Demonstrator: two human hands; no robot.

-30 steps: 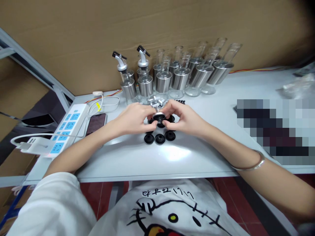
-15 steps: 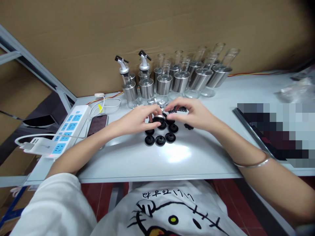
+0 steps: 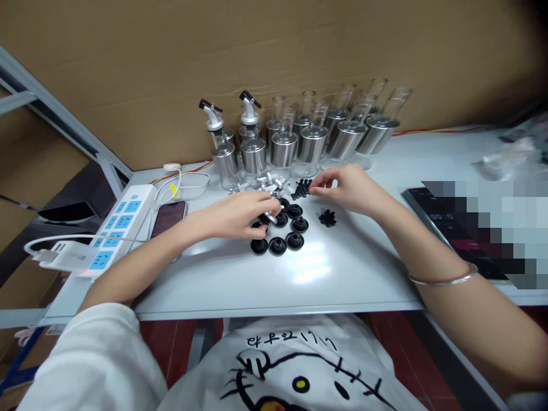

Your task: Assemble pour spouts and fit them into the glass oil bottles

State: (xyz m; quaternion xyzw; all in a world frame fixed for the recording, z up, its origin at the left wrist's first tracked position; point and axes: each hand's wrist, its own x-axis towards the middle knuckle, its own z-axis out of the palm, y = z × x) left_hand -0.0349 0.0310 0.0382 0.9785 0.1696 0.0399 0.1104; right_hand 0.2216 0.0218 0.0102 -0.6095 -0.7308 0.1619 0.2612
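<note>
Since the earlier frame, the right hand point(image 3: 349, 189) has moved away from the left hand point(image 3: 237, 216). Left of centre, the left hand, curled, holds a silver-and-black cap point(image 3: 269, 218). Black discs point(image 3: 295, 241) lie beside it. The right, pinched nearly closed, reaches small black pieces point(image 3: 302, 188) near centre; whether it grips one, I cannot tell.

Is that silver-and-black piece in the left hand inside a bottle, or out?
Out. The left hand holds the piece near the black discs, apart from the bottles behind.
</note>
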